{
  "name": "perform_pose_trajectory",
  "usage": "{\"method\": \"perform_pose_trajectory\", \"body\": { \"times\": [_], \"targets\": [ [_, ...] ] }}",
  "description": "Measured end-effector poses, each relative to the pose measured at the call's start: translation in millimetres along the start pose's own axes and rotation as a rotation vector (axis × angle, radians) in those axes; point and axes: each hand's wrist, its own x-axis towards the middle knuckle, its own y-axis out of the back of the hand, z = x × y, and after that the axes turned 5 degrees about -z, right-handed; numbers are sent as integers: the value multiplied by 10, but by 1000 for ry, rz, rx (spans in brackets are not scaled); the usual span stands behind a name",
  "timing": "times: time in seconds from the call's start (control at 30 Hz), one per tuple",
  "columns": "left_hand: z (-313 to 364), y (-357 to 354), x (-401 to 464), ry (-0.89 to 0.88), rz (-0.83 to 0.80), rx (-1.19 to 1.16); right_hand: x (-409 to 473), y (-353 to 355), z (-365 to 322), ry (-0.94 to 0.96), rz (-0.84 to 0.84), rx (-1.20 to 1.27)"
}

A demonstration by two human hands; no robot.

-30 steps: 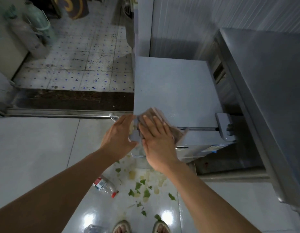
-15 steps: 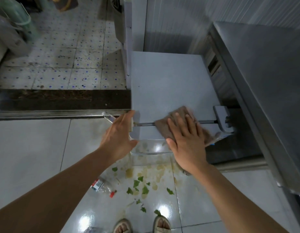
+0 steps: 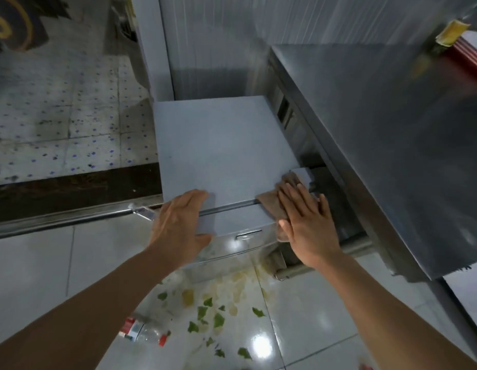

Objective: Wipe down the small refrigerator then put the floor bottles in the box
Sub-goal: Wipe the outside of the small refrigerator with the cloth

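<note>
**Wiping the fridge's front edge; bottles not yet touched**

The right hand (image 3: 308, 222) lies flat, fingers straight and spread, pressing a brown cloth (image 3: 274, 206) against the front right corner of the small refrigerator (image 3: 221, 145), where the top meets the door seam. Part of the cloth hangs down over the door face under the palm. The left hand (image 3: 178, 222) braces the front left corner, fingers laid over the top edge and thumb against the door front; it carries nothing, and reads as steadying rather than gripping hard.

The refrigerator stands on the floor between a doorway threshold on its left and a steel counter (image 3: 378, 145) on its right, close against the counter's side. Its hinge cover (image 3: 302, 176) sits just beyond the cloth.

Judging by this, the wiping step is in hand and has reached the right end of the front edge. The door face below looks smeared, though glare makes that hard to be sure of, so the next move probably calls for bringing the cloth down over the front.

A clear plastic bottle (image 3: 144, 332) with a red label and cap lies on its side on the tiled floor (image 3: 312, 316), near scattered green leaf scraps (image 3: 205, 313) and yellowish stains. No box is in view; it will have to be located before the bottle is collected.
</note>
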Motion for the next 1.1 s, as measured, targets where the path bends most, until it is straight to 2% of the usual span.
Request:
{"method": "perform_pose_trajectory", "body": {
  "times": [0.17, 0.27, 0.4, 0.53, 0.63, 0.77, 0.97, 1.1],
  "targets": [
    [217, -209, 207, -63, 15, 82, 122, 36, -41, -168, 88, 140],
    [232, -245, 283, -26, 5, 128, 376, 105, 41, -138, 69, 135],
    [207, -224, 302, 21, -38, 90, 647, 213, 134, -141, -28, 282],
    [208, -172, 394, 62, -95, 48, 274, 97, 74, -134, 55, 189],
    [183, -119, 597, 85, -73, 56, 150, 50, 60, -146, 48, 220],
    [66, -51, 935, 153, 3, 106, 636, 108, 66, -145, 29, 262],
    [-218, 31, 1455, 177, 24, 215, 1410, 269, -42, -263, -19, 319],
    [-406, 127, 1784, 202, 41, 216, 1906, 312, -45, -238, 40, 354]
  ]
}}
